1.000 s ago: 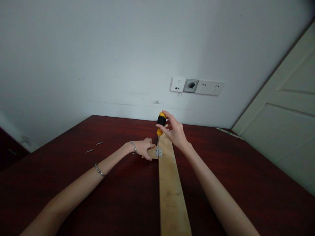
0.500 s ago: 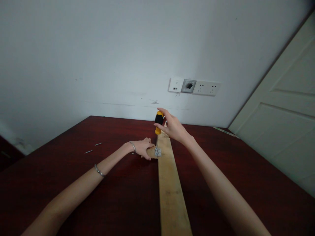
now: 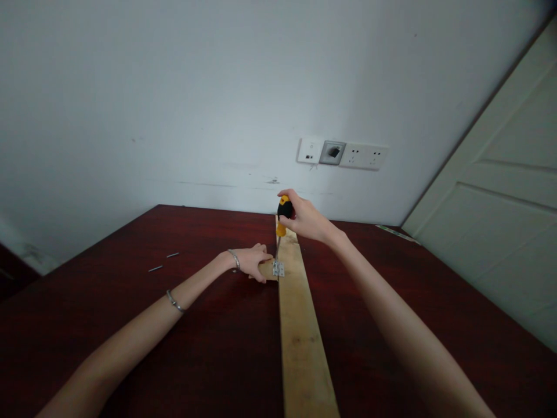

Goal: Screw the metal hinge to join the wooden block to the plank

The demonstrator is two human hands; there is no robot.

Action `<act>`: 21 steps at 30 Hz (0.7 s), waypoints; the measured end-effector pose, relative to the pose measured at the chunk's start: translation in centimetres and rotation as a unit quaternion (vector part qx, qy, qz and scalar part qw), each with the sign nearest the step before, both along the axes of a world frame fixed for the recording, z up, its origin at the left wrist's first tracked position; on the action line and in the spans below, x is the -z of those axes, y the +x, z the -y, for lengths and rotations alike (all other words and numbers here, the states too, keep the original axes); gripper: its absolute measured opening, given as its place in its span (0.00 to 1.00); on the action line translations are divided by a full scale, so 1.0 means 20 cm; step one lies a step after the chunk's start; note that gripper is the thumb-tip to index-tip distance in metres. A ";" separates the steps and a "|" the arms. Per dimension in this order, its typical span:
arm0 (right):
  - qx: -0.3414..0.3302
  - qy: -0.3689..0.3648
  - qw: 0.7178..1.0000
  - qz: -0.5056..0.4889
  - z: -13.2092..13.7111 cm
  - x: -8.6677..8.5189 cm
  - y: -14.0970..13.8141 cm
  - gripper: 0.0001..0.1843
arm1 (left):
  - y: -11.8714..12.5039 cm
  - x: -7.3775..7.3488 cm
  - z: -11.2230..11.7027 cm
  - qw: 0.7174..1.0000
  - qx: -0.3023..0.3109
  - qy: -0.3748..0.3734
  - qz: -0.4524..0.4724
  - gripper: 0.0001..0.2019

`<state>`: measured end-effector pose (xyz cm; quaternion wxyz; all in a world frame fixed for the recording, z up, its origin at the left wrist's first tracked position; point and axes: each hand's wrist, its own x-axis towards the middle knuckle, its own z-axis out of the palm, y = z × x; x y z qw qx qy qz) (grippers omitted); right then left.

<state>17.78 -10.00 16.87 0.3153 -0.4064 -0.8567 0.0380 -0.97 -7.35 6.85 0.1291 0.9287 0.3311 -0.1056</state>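
Note:
My right hand grips the yellow and black handle of a screwdriver. Its shaft slants down to a small metal hinge. That hinge spans the joint between a long wooden plank and a short wooden piece on its left. Over the short piece lies my left hand, thumb and fingers wrapped about its edges and pressing it down. The exact spot where the screwdriver tip meets the hinge is too small to make out.
Two screws or nails lie on the dark red tabletop to the left. Behind the table stands a white wall with several socket plates. A pale panelled door borders the right side, near a thin strip on the table.
The screwdriver handle has tilted slightly to the right, and my right hand has turned a little with it. My left hand stays on the short wooden piece.

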 end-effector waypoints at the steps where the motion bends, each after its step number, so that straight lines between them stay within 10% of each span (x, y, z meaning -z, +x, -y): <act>1: 0.003 -0.001 1.000 0.003 0.00 0.00 0.00 0.26 | 0.00 0.00 0.00 1.000 -0.001 0.002 -0.002 0.32; 21: -0.005 0.018 0.982 0.188 0.01 -0.17 -0.06 0.20 | -0.01 0.02 -0.01 1.000 0.003 0.004 -0.001 0.34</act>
